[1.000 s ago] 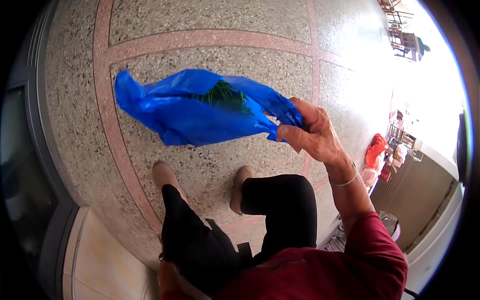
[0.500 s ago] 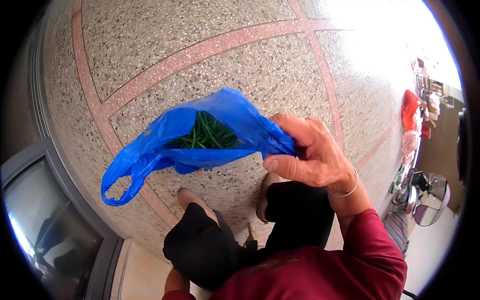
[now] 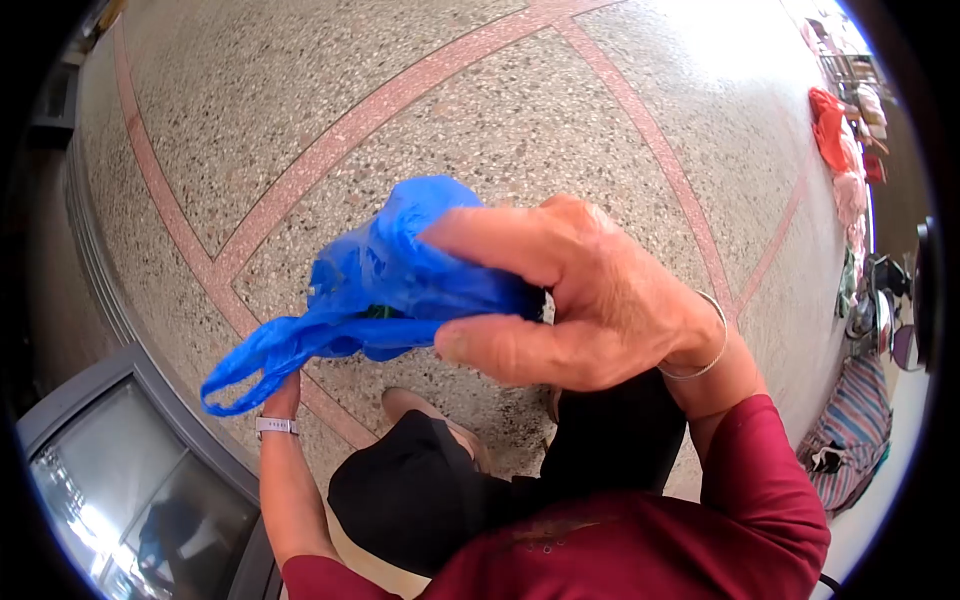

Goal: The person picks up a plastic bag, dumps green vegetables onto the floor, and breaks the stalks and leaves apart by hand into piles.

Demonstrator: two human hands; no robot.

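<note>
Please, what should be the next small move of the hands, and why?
Probably the left hand should take the loop handle of the blue plastic bag, if it has no hold yet; I cannot see its fingers. It shows just behind that handle, while the right hand is at the bag's opposite end, so a second hold might steady the green contents.

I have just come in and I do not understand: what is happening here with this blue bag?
A person in a dark red top is handling a blue plastic bag above a speckled floor. The right hand is at one end of the bag, with thumb and forefinger apart. The left hand is by the looped handle, partly hidden, so its grip is unclear. A little green content shows inside the bag.
</note>
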